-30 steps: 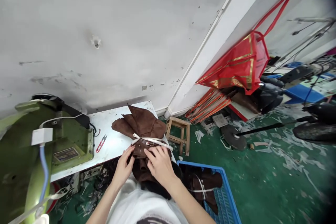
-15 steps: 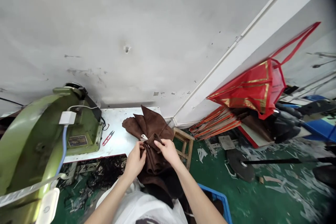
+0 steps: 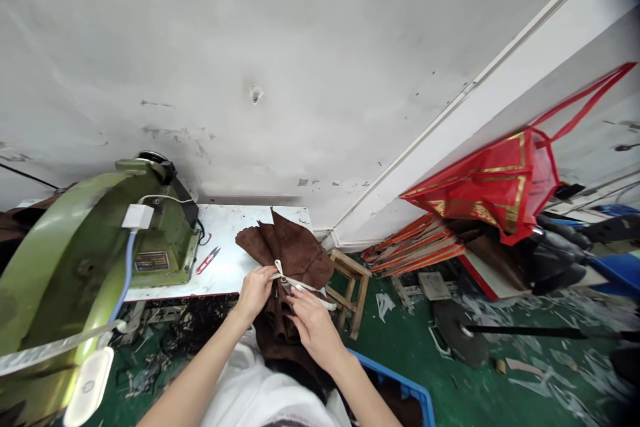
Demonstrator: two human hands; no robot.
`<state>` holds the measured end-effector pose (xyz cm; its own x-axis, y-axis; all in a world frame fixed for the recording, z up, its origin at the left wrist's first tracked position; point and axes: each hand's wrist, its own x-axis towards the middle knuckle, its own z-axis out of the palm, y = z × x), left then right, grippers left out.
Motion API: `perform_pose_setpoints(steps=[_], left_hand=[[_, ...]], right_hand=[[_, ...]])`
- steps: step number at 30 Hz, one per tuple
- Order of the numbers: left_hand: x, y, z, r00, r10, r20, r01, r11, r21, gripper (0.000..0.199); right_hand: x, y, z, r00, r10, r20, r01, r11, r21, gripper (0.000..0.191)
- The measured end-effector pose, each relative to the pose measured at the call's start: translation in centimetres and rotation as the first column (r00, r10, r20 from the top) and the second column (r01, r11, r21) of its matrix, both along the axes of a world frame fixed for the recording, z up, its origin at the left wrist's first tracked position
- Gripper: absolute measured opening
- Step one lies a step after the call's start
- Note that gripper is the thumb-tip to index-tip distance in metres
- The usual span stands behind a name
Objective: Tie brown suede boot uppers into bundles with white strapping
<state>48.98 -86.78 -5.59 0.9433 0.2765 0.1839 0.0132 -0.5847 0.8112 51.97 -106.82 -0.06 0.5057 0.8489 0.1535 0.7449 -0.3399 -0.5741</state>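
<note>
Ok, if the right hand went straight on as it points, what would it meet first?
The right hand would likely meet the white tie across the brown material first; depth is unclear, so they may be touching.

The person's bare forearms rise from the lower edge of the view and slant inward, the left forearm [image 3: 200, 363] leaning right and the right forearm [image 3: 367, 387] leaning left, so that the hands come near each other without touching. The left hand [image 3: 256, 293] is turned inward, its fingers bent and drawn close to the thumb. The right hand [image 3: 314, 321] shows its back, fingers stretched up and leftward, the thumb apart below them.
</note>
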Motion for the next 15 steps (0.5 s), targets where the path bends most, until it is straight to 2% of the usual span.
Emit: perform_pose_setpoints(steps=[4, 7, 10, 15], left_hand=[[-0.9, 0.1, -0.1, 0.989, -0.144, -0.035, 0.146, 0.987, 0.063, 0.043], [-1.0, 0.3, 0.3, 0.974, -0.222, -0.050, 0.228, 0.957, 0.177, 0.045], [-0.5, 0.5, 0.8, 0.969, -0.231, -0.081, 0.245, 0.929, 0.276, 0.041], [0.7, 1.2, 1.8, 0.952, -0.295, -0.079, 0.305, 0.899, 0.313, 0.036]], right_hand=[[0.0, -2.5, 1.2, 0.993, 0.096, -0.064, -0.094, 0.995, 0.024, 0.027], [0.2, -3.8, 1.3, 0.989, 0.075, -0.131, -0.076, 0.997, -0.006, 0.021], [0.1, -4.7, -0.4, 0.992, -0.006, -0.124, 0.004, 1.000, -0.015, 0.026], [-0.7, -5.9, -3.9, 0.990, -0.140, -0.005, 0.140, 0.987, 0.083, 0.039]])
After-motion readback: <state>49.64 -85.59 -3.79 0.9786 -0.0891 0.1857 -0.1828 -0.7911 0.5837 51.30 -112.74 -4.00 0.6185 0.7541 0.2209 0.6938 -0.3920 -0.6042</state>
